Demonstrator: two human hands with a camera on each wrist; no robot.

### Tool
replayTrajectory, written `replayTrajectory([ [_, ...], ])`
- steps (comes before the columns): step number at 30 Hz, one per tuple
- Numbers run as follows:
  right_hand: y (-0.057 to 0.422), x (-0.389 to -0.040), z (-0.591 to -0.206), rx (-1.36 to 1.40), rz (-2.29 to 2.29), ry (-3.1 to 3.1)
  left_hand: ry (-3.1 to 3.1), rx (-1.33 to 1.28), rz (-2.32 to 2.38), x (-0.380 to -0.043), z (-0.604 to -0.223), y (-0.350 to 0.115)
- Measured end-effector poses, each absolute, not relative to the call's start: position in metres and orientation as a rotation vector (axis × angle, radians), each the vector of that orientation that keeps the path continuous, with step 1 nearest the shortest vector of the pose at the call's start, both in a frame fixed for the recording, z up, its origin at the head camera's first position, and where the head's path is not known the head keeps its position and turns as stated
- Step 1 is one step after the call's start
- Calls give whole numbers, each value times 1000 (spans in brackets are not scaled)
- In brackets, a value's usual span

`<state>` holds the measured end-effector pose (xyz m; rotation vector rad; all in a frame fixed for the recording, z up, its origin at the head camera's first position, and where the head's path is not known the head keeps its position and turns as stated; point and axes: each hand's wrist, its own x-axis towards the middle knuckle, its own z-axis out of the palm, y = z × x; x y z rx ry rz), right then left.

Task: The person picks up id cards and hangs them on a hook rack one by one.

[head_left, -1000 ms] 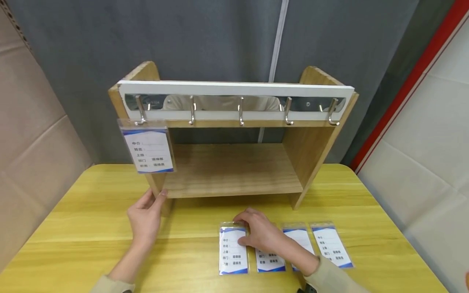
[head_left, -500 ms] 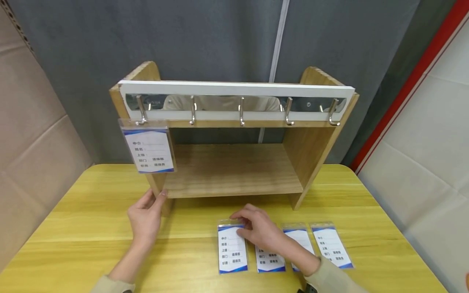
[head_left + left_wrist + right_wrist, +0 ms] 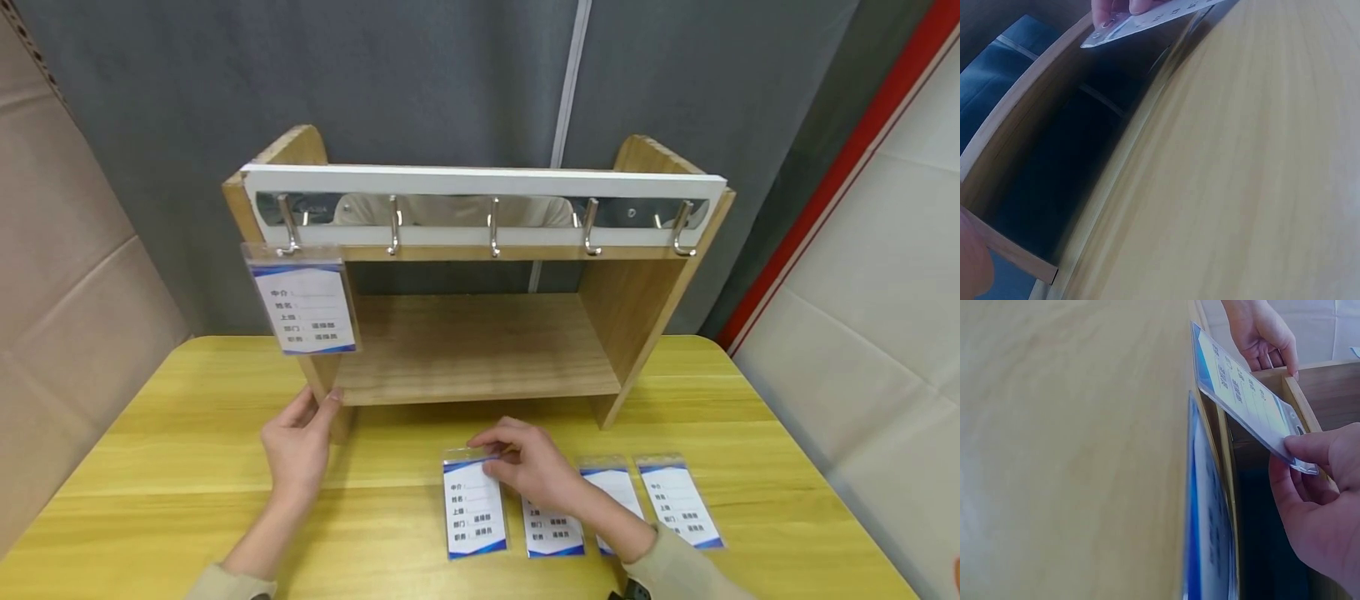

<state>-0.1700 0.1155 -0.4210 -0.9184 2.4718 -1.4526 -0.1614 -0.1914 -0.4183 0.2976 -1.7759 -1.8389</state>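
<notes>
My right hand [image 3: 536,467] pinches the upper right corner of an ID badge [image 3: 474,508] in a clear sleeve, its top end lifted off the table. The right wrist view shows the thumb on the printed face of the badge [image 3: 1244,394] and the fingers behind it. My left hand [image 3: 298,446] grips the lower left side of a wooden shelf [image 3: 480,346], thumb on the front edge, fingers partly hidden behind the side panel. Another badge [image 3: 306,308] hangs from the leftmost hook [image 3: 288,225] of the white rail.
To the right of the lifted badge, a second badge [image 3: 555,532] lies partly under my right hand, a third badge [image 3: 611,487] partly under the forearm, and another badge [image 3: 681,507] farther right. Several metal hooks line the white rail [image 3: 442,181]. A grey curtain [image 3: 450,83] hangs behind.
The badge under my right hand was flat on the table; its top end has risen and shifted slightly left with the hand. The left hand stays on the shelf.
</notes>
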Motion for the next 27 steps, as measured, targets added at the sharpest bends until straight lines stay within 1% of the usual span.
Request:
replayTrajectory([
  [15, 116, -171, -411, -971, -1508, 2393, -1788, 296, -1803, -161, -420, -191],
  [27, 116, -174, -396, -1114, -1642, 2312, -1785, 313, -1809, -160, -420, -190],
])
